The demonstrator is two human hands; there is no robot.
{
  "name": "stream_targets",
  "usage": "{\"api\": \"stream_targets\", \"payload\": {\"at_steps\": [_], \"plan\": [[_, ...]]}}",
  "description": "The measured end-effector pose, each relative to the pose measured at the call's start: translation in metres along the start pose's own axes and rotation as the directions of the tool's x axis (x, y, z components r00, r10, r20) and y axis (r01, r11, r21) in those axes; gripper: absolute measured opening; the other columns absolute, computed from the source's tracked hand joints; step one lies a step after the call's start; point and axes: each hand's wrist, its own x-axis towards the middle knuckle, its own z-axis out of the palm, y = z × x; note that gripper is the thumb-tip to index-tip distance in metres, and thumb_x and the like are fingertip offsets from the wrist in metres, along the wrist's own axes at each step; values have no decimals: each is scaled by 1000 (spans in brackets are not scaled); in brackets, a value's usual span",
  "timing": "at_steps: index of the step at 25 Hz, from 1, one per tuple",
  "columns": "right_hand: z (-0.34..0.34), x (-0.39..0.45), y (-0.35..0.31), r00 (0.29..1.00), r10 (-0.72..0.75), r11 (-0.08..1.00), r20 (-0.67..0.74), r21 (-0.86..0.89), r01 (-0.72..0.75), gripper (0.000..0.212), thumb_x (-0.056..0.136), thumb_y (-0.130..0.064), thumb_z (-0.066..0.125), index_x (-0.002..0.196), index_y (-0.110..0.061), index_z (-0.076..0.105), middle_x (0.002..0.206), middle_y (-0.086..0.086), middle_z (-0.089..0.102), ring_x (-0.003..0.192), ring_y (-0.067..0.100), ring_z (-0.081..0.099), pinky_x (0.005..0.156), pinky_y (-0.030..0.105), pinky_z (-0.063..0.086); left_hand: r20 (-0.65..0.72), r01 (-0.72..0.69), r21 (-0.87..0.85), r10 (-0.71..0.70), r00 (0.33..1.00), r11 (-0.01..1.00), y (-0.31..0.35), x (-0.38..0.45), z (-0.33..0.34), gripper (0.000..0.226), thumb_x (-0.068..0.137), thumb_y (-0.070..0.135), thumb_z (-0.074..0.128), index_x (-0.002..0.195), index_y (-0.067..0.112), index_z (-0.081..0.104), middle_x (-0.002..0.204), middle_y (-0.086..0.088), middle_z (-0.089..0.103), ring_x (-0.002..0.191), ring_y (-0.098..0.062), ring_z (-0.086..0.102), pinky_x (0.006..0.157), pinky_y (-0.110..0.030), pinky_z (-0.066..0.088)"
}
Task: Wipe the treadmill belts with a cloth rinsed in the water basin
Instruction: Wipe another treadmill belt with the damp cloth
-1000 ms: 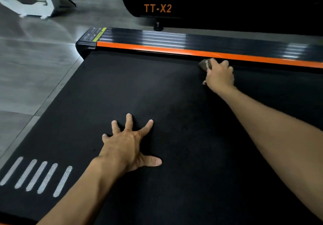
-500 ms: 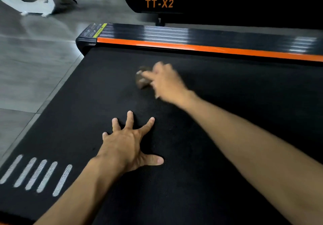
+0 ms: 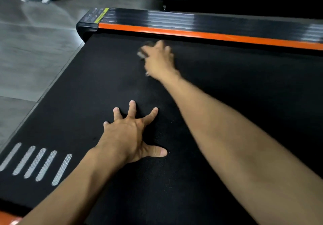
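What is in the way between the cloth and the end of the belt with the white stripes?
Only the left hand, pressed flat on the belt, lies roughly between the cloth under the right hand and the stripes.

We see the treadmill belt point(image 3: 227, 102), a broad black, finely textured surface lying flat, with five pale hatched stripes point(image 3: 36, 163) printed side by side on its near-left part. Our cloth point(image 3: 144, 51) is a small dark wad, blurred so its folds cannot be made out, sitting on the belt just short of the belt's far edge. It lies well away from the stripes and is mostly covered, with only its left part showing.
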Motion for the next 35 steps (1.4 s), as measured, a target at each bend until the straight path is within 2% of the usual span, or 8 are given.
{"api": "stream_targets", "payload": {"at_steps": [5,8,12,17,23,26,29,35], "plan": [[2,-34,-26,846,-495,865,197,16,502,46,96,-20,53,137,-40,52,125,5,46,105,26,44,88,38,40,-37,-17,-9,16,999,1000,-2,-4,2,115,55,90,56,142,62,-14,161,0,-22,147,-43,-9,112,-64,21],[-23,-3,51,985,-167,969,-31,-190,158,39,94,-22,53,130,-38,56,125,10,48,111,35,46,85,38,40,-26,-10,-41,9,1000,999,-1,-3,1,116,54,88,60,143,62,-11,161,1,-21,147,-43,-9,112,-65,19],[-42,16,97,935,328,934,-134,-101,-343,36,92,-17,58,125,-30,58,138,13,39,122,37,40,99,45,37,-34,-22,-20,21,999,1000,-2,-2,0,117,54,88,60,143,61,-10,161,-2,-18,146,-46,-5,110,-66,26],[-12,-61,16,992,-117,990,35,79,114,42,94,-19,54,134,-34,55,128,12,41,109,36,45,98,43,42,-49,-45,-30,44,998,999,-2,-1,2,112,62,85,57,147,55,-8,162,-3,-18,146,-47,-7,111,-67,18],[-50,-169,69,840,-540,841,54,-3,541,48,84,-9,70,129,-24,63,112,12,53,89,31,49,84,41,46,-91,-272,-74,265,960,959,-45,-45,23,78,86,64,52,151,47,11,162,13,-10,149,-16,-11,121,-50,10],[-74,-136,127,979,-198,967,-56,-173,186,49,89,-10,65,134,-28,57,118,15,48,98,38,48,86,46,47,-106,-260,-79,252,962,962,-55,-65,26,73,90,55,55,151,44,16,162,14,-2,150,-9,2,121,-38,19],[-76,-123,115,959,241,968,-148,-35,-249,43,97,-18,53,138,-31,50,129,17,42,113,39,44,97,42,41,-250,-197,-122,161,955,973,-59,-76,24,67,91,48,56,150,40,26,160,11,18,145,-12,25,115,-32,30],[-18,-243,-35,897,-437,882,66,227,413,60,75,-6,74,130,-26,62,108,14,49,86,33,48,78,45,50,-453,-75,-234,-41,890,969,-104,-78,8,61,88,34,65,144,24,44,148,-4,46,128,-29,51,103,-43,44]]}}
